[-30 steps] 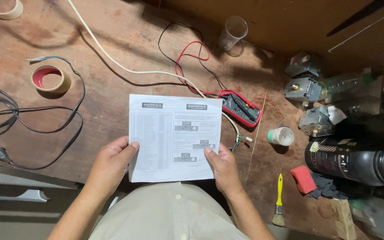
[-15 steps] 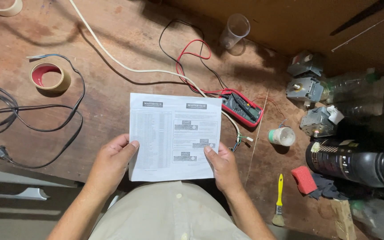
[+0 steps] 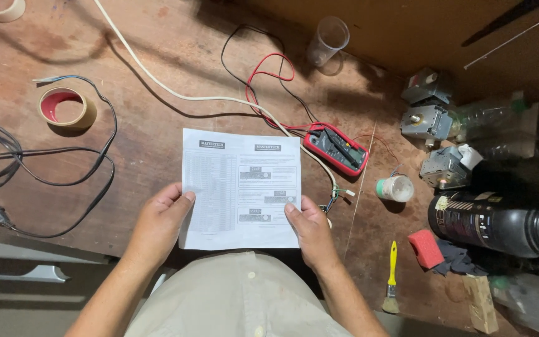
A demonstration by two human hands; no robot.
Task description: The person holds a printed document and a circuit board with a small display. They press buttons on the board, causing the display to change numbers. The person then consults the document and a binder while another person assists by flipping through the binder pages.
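- Nothing has shifted since the earlier frames: both hands still hold the sheet in the same spot.
- left hand (image 3: pixel 160 219) pinches the printed white paper sheet (image 3: pixel 240 187) at its lower left edge; right hand (image 3: pixel 310 228) pinches its lower right edge.
- sheet sits over the counter (image 3: pixel 157 125) near edge.
- red multimeter (image 3: pixel 335 148) just right of the sheet.
- tape roll (image 3: pixel 67 107) well left; yellow-handled brush (image 3: pixel 392 278) right.
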